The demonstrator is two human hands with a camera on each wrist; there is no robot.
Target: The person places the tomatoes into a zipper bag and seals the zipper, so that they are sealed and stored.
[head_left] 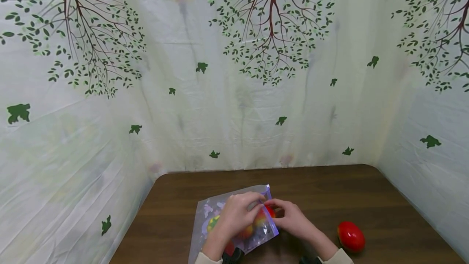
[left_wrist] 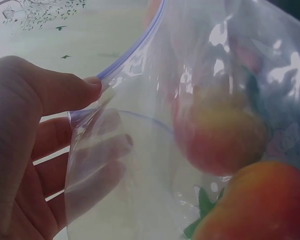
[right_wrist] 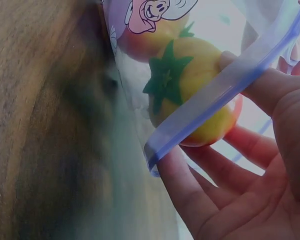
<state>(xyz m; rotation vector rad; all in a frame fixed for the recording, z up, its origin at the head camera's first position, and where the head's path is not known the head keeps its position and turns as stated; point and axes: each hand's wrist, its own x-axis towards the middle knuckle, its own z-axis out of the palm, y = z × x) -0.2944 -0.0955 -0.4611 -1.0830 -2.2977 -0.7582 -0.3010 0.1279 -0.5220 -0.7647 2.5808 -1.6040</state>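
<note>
A clear zip bag with a purple closure strip lies tilted over the table, several toy fruits inside. My left hand pinches the bag's edge by the strip; in the left wrist view the thumb of that hand lies outside the plastic and the other fingers show behind it. At the bag's mouth, my right hand holds a red-yellow toy tomato. The right wrist view shows this tomato with its green star-shaped top partly behind the strip, thumb and fingers of the hand around it.
A glossy red oval object lies on the brown wooden table, to the right of my right forearm. White cloth printed with trees and green leaves hangs behind the table and at both sides.
</note>
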